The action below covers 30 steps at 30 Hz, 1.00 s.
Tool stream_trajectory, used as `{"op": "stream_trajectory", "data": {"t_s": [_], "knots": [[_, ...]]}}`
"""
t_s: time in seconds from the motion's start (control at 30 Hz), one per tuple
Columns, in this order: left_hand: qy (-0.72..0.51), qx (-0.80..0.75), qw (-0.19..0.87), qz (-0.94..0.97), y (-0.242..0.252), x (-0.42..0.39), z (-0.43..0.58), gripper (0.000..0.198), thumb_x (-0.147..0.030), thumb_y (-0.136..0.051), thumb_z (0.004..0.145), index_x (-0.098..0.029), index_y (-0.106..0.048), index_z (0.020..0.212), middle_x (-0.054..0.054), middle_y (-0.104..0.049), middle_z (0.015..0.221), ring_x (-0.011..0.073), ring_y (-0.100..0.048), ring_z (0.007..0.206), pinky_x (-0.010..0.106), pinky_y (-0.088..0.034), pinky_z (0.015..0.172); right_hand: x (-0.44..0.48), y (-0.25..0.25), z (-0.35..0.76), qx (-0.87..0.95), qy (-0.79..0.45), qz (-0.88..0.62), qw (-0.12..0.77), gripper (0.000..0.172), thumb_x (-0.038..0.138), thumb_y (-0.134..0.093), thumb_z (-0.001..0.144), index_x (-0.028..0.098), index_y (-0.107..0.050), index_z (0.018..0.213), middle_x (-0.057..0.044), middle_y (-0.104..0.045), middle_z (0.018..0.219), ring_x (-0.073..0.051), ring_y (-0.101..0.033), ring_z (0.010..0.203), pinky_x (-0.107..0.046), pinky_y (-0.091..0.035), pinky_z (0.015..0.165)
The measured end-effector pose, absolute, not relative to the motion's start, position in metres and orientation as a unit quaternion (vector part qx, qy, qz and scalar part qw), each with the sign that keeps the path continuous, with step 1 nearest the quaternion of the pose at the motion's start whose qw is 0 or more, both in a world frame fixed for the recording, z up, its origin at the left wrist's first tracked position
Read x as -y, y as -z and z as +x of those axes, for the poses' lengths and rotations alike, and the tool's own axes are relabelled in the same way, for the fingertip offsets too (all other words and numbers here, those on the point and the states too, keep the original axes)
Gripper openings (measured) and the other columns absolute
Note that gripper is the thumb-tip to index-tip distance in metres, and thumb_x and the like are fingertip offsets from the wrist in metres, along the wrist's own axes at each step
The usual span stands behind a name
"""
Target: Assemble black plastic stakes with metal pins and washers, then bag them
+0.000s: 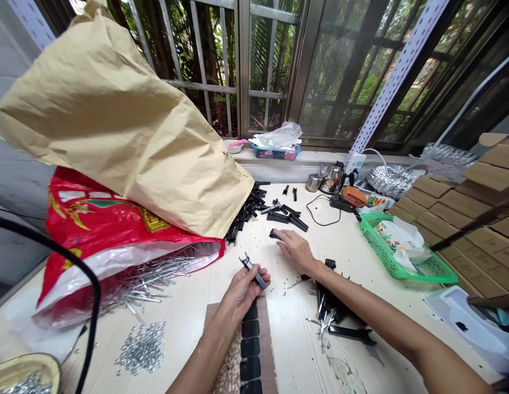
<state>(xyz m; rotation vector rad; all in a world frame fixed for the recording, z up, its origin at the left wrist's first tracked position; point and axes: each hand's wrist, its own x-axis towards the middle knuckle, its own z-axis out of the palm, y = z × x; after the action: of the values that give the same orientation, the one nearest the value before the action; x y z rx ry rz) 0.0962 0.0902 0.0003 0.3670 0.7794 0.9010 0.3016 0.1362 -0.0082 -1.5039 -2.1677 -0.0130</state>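
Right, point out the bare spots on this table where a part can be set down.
Bare table lies between the right forearm and the strip of black pads, and between the right hand and the green basket. It is crowded by the black parts spilling from the paper sack and around the screws.

Soft daylight enters through the barred glass window [254,71] at the back; the pale wood-grain tabletop [295,350] is evenly bright, with only faint shadows; a shiny metal kettle [333,178] catches small glints; wide-angle distortion bends the frame edges; the black curved cable [74,273] at the left is blurred; the centre stays sharp.
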Motion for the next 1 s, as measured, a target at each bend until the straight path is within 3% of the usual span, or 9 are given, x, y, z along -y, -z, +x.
{"op": "stream_trajectory", "data": {"t_s": [0.17, 0.3, 0.37, 0.47, 0.53, 0.6, 0.8, 0.9, 1.0], "knots": [[-0.43, -0.395, 0.793, 0.174, 0.0, -0.099, 0.089, 0.031, -0.024, -0.073, 0.073, -0.013, -0.06, 0.099, -0.011, -0.038, 0.044, 0.0038, -0.04, 0.038, 0.022, -0.048, 0.054, -0.159, 0.011, 0.307, 0.725, -0.039, -0.662, 0.186, 0.033, 0.016, -0.051, 0.086, 0.017, -0.057, 0.118, -0.01, -0.064, 0.097, -0.022, -0.058, 0.093, -0.033, -0.048, 0.077], [-0.43, -0.382, 0.803, 0.154, 0.002, -0.11, 0.095, 0.034, -0.025, -0.074, 0.072, -0.013, -0.061, 0.101, 0.003, -0.064, 0.069, 0.0134, -0.063, 0.066, 0.028, -0.052, 0.07, -0.132, 0.006, 0.277, 0.752, -0.11, -0.582, 0.291, 0.027, 0.02, -0.046, 0.09, 0.017, -0.057, 0.114, -0.005, -0.063, 0.092, -0.014, -0.06, 0.077, -0.027, -0.048, 0.069], [-0.434, -0.336, 0.821, 0.155, 0.005, -0.117, 0.101, 0.029, -0.023, -0.074, 0.072, -0.012, -0.062, 0.095, 0.008, -0.068, 0.084, 0.0168, -0.065, 0.08, 0.029, -0.051, 0.078, -0.124, 0.001, 0.266, 0.771, -0.176, -0.522, 0.319, 0.021, 0.024, -0.048, 0.09, 0.019, -0.061, 0.106, -0.003, -0.064, 0.09, -0.013, -0.06, 0.075, -0.026, -0.048, 0.068], [-0.471, -0.322, 0.805, 0.16, 0.009, -0.126, 0.106, 0.029, -0.015, -0.075, 0.069, -0.013, -0.063, 0.095, 0.006, -0.068, 0.083, 0.0145, -0.065, 0.078, 0.025, -0.05, 0.076, -0.138, -0.006, 0.276, 0.763, -0.203, -0.555, 0.263, 0.021, 0.029, -0.047, 0.091, 0.021, -0.063, 0.103, -0.003, -0.065, 0.097, -0.013, -0.062, 0.084, -0.024, -0.048, 0.072], [-0.477, -0.357, 0.788, 0.155, 0.01, -0.13, 0.104, 0.032, -0.011, -0.073, 0.07, -0.013, -0.062, 0.1, 0.004, -0.066, 0.079, 0.0129, -0.064, 0.073, 0.025, -0.051, 0.071, -0.163, -0.008, 0.301, 0.695, -0.132, -0.674, 0.216, 0.025, 0.029, -0.046, 0.092, 0.021, -0.06, 0.112, -0.006, -0.063, 0.108, -0.015, -0.061, 0.094, -0.026, -0.048, 0.077], [-0.467, -0.381, 0.783, 0.153, 0.011, -0.132, 0.099, 0.033, -0.011, -0.07, 0.073, -0.014, -0.061, 0.104, 0.003, -0.065, 0.075, 0.0125, -0.064, 0.068, 0.026, -0.052, 0.068, -0.19, -0.007, 0.328, 0.649, -0.088, -0.73, 0.196, 0.036, 0.023, -0.051, 0.088, 0.015, -0.051, 0.123, -0.014, -0.058, 0.119, -0.023, -0.057, 0.105, -0.033, -0.045, 0.083], [-0.466, -0.386, 0.782, 0.151, 0.012, -0.133, 0.087, 0.032, -0.013, -0.067, 0.076, -0.014, -0.059, 0.107, 0.008, -0.067, 0.085, 0.0153, -0.066, 0.072, 0.029, -0.054, 0.068, -0.205, 0.005, 0.355, 0.618, -0.067, -0.768, 0.153, 0.056, 0.017, -0.057, 0.078, 0.013, -0.042, 0.132, -0.013, -0.064, 0.105, -0.024, -0.061, 0.093, -0.032, -0.045, 0.077], [-0.478, -0.384, 0.776, 0.15, 0.015, -0.135, 0.091, 0.036, -0.016, -0.068, 0.076, -0.014, -0.056, 0.111, 0.011, -0.068, 0.092, 0.0171, -0.067, 0.076, 0.03, -0.053, 0.07, -0.177, 0.007, 0.329, 0.619, -0.113, -0.74, 0.237, 0.057, 0.029, -0.055, 0.08, 0.012, -0.039, 0.133, -0.009, -0.065, 0.099, -0.018, -0.062, 0.078, -0.029, -0.047, 0.069], [-0.499, -0.356, 0.775, 0.15, 0.017, -0.137, 0.1, 0.04, -0.019, -0.07, 0.076, -0.015, -0.055, 0.113, 0.011, -0.068, 0.095, 0.0173, -0.067, 0.081, 0.029, -0.052, 0.074, -0.149, 0.002, 0.293, 0.614, -0.21, -0.673, 0.356, 0.049, 0.035, -0.059, 0.076, 0.015, -0.051, 0.12, -0.005, -0.065, 0.092, -0.013, -0.059, 0.065, -0.026, -0.048, 0.061]]}}
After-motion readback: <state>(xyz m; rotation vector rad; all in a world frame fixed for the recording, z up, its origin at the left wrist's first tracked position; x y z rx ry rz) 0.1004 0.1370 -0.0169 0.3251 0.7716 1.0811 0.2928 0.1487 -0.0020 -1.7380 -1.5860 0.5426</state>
